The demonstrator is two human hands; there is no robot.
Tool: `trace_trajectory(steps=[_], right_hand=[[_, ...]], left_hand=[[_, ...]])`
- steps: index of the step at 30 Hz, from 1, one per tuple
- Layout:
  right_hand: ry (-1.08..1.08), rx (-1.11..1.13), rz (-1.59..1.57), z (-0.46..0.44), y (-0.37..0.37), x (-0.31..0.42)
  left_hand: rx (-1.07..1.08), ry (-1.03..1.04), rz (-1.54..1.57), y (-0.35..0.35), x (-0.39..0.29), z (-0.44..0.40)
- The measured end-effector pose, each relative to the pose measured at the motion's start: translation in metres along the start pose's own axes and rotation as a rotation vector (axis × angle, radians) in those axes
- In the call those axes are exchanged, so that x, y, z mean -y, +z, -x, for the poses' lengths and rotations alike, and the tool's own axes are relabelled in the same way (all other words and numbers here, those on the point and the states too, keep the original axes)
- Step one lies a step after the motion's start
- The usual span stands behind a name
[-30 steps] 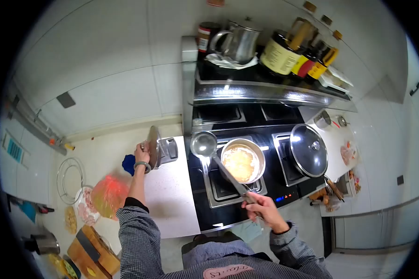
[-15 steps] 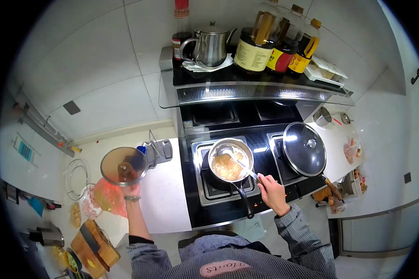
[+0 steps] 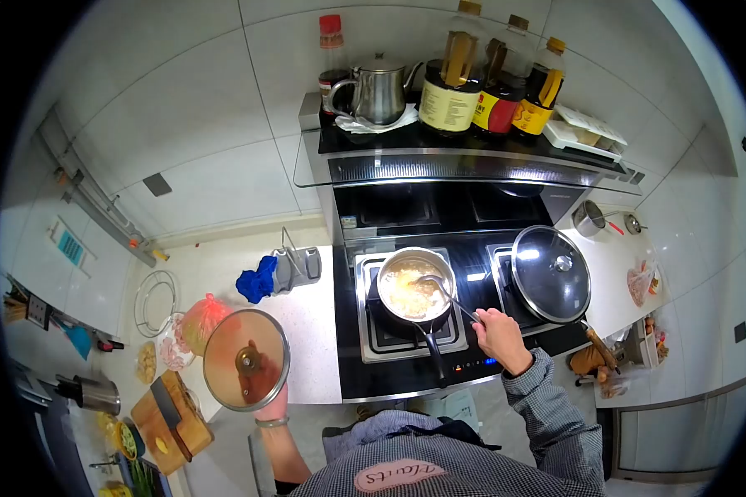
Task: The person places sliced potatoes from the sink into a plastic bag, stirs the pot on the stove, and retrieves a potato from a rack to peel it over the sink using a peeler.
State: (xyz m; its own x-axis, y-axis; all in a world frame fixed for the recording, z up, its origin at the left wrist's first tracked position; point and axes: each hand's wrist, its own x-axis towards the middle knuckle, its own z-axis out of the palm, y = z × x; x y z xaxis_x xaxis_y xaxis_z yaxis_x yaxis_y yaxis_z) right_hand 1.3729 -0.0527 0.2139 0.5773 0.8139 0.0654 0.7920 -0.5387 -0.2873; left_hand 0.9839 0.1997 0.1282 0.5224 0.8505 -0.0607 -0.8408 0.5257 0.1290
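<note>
A round glass lid [image 3: 224, 364] with a metal rim is held up by my left hand [image 3: 265, 388], seen partly through the glass, over the left counter's front edge. My right hand [image 3: 501, 338] is closed around the handle of a metal ladle [image 3: 449, 296]. The ladle's bowl sits in a small pot [image 3: 382, 291] of bubbling, light brown liquid with pale pieces in it. This pot stands on the left burner, its black handle [image 3: 436, 358] pointing toward me. Beside the counter's back wall is an empty grey lid stand [image 3: 305, 267] with a blue cloth [image 3: 258, 280] next to it.
A lidded pan [image 3: 551, 277] covers the right burner. On the left are a red plastic bag [image 3: 207, 319], a wire rack [image 3: 155, 303], and a knife [image 3: 171, 412] on a cutting board [image 3: 195, 431]. A kettle [image 3: 379, 93] and bottles [image 3: 497, 103] line the hood shelf.
The glass lid has left its stand and come toward me in my left hand. The ladle has gone from beside the pot into it, and my right hand has moved slightly up and right.
</note>
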Motion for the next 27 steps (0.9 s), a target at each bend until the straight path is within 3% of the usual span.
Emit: trace_trajectory(steps=[2, 5, 6, 8, 9, 11, 14, 19, 27], right_hand=[[-0.020, 0.045, -0.013, 0.003, -0.006, -0.001], [-0.035, 0.084, -0.034, 0.008, -0.014, 0.002], [-0.036, 0.083, -0.035, 0.009, -0.015, 0.003], [-0.091, 0.108, -0.095, 0.014, -0.015, 0.006], [-0.093, 0.109, -0.096, 0.015, -0.011, 0.008], [-0.106, 0.061, -0.144, 0.017, 0.002, 0.009], [-0.121, 0.012, -0.155, 0.016, 0.015, 0.009], [-0.124, -0.045, -0.146, 0.007, 0.038, 0.004], [-0.003, -0.064, 0.010, 0.004, 0.038, -0.002]], left_hand=[[0.032, 0.011, -0.045, 0.004, 0.004, 0.010], [-0.079, -0.040, 0.276, -0.006, -0.002, 0.018], [-0.112, -0.069, 0.672, 0.014, 0.002, 0.022], [-0.142, -0.095, 1.068, 0.024, 0.007, 0.027], [-0.096, 0.001, 0.449, 0.022, 0.009, 0.029], [-0.048, 0.093, -0.172, 0.011, 0.007, 0.033], [-0.051, 0.112, -0.183, -0.005, 0.003, 0.033], [-0.228, 0.257, -0.193, 0.002, 0.004, 0.030], [-0.236, 0.217, -0.326, 0.026, 0.003, 0.032]])
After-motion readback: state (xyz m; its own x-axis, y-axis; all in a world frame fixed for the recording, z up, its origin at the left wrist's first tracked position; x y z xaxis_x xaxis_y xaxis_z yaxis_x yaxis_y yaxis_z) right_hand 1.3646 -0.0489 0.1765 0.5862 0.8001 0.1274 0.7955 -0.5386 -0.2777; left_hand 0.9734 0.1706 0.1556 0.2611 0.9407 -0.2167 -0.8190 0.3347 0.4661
